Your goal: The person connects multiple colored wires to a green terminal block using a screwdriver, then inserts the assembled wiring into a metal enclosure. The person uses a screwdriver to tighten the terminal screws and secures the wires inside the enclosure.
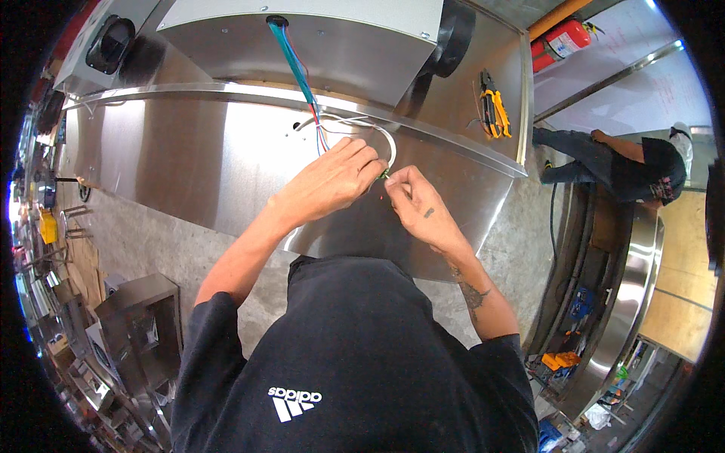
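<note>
My left hand (337,180) is closed in a pinch on the end of a white cable (392,143), which loops out of a hole in the front sheet-metal panel (189,151). Close against it, my right hand (420,202) pinches the small wire ends at the cable's tip, where a bit of green shows. The exact strands between my fingertips are too small to make out. Behind my left hand, a bundle of thin coloured wires in a teal sleeve (294,64) hangs from a round opening in the metal box (325,38).
Yellow-and-black pliers (495,106) lie on the metal top at the right. A black round duct (455,38) juts from the box. A red fire extinguisher (560,44) stands at the far right, near another person (619,162). Metal housings (140,325) sit on the floor at left.
</note>
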